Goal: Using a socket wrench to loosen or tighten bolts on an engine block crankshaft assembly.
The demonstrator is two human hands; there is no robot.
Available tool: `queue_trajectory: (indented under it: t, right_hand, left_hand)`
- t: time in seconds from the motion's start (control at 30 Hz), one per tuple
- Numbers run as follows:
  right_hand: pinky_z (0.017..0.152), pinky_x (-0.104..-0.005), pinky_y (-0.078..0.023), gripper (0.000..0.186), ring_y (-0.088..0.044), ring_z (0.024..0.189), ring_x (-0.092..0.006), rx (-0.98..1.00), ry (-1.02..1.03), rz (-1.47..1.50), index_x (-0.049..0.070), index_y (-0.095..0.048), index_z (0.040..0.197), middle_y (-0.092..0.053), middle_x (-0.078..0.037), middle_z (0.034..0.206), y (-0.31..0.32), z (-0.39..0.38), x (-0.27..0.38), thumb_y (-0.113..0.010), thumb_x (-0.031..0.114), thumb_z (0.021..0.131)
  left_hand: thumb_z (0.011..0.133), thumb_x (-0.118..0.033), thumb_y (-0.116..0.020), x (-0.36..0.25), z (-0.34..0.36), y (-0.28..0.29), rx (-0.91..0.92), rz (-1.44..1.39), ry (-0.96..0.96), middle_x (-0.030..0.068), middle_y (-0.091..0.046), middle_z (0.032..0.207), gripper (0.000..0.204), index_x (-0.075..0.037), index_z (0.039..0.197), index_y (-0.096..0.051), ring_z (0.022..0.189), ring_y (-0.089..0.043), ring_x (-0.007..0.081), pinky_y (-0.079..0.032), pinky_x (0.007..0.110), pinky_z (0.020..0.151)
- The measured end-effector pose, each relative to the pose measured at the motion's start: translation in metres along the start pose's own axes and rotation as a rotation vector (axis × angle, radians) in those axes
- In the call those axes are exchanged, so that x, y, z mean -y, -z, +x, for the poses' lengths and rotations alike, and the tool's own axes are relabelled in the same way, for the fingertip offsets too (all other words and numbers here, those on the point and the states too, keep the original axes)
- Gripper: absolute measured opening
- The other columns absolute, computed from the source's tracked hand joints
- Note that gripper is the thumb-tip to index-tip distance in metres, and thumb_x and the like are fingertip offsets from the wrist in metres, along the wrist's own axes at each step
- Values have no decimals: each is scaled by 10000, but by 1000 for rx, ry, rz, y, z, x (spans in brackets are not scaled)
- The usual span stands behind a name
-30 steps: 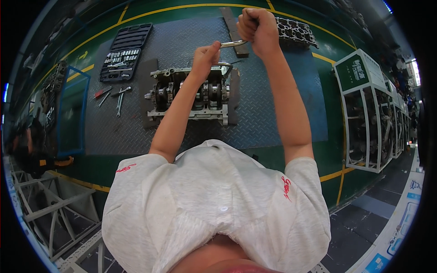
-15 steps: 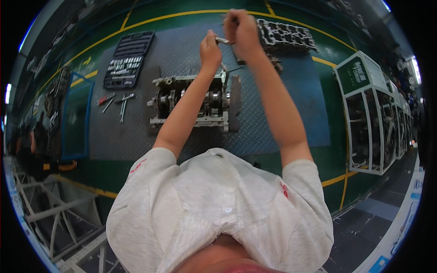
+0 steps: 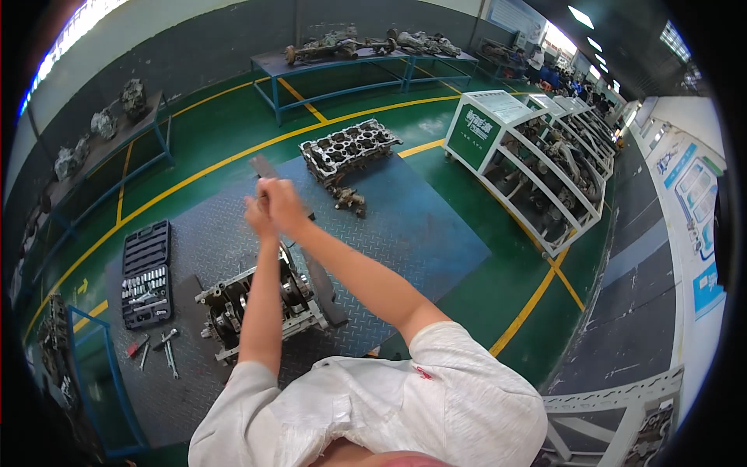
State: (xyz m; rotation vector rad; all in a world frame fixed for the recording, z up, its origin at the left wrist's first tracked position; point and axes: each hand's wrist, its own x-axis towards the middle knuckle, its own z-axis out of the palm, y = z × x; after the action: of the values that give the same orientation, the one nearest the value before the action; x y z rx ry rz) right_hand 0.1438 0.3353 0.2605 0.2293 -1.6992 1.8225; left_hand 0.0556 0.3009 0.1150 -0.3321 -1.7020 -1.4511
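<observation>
Both my hands come together over the far side of the metal-plated tabletop, beyond an engine block (image 3: 292, 300). My left hand (image 3: 260, 218) has its fingers bent close against my right. My right hand (image 3: 284, 206) is closed beside it, slightly farther right. What lies between the fingers is hidden and blurred. A flat grey strip (image 3: 264, 166) shows just beyond my hands; whether I hold it or it lies on the table, I cannot tell. The block lies with its open side up, crank parts visible inside, partly covered by my left forearm.
On the left lie an open socket set (image 3: 146, 288), wrenches (image 3: 170, 356) and a red-handled tool (image 3: 136, 346). A cylinder head (image 3: 350, 148) sits at the far edge, near a small metal part (image 3: 348, 201). White-framed engine stands (image 3: 537, 163) are at right; a blue bench (image 3: 342, 62) with parts stands behind.
My view has swung to the right. My hands, apart before with a small pale piece at my left fingertips, are now together; that piece no longer shows.
</observation>
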Motion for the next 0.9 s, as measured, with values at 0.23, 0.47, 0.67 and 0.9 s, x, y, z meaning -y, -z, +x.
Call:
queue_trajectory:
  t: [0.23,0.47,0.67,0.9]
  right_hand:
    - [368,-246,-216,450,-293,377,-84,-81,-95,121,104,-300,482,-326,3,437,44,6,6,-365,296,883]
    - [423,-259,-248,471,-313,430,-83,44,29,-15,62,-359,484,-336,0,454,-40,-14,10,-375,328,872]
    - [435,-277,-243,436,-298,463,-80,-35,-182,237,49,-338,510,-304,13,463,24,2,4,-391,307,858]
    - [461,-315,-299,387,-377,459,-161,3,371,-543,55,-390,535,-415,-34,493,-43,-26,-15,-405,259,864]
  left_hand:
    - [867,-68,-424,-13,-87,62,577,-529,661,6,-430,605,139,-79,729,-435,526,-410,128,-345,261,453]
    - [906,-203,-389,49,-24,-13,429,-950,489,-13,-415,590,221,-97,718,-433,477,-374,123,-335,269,427]
    - [941,-348,-366,-2,-40,82,493,-733,798,-26,-332,462,396,-116,621,-390,411,-323,101,-233,230,389]
    - [941,-443,-292,38,-4,-6,341,-629,511,-30,-285,427,497,-120,568,-354,415,-298,103,-211,240,402]
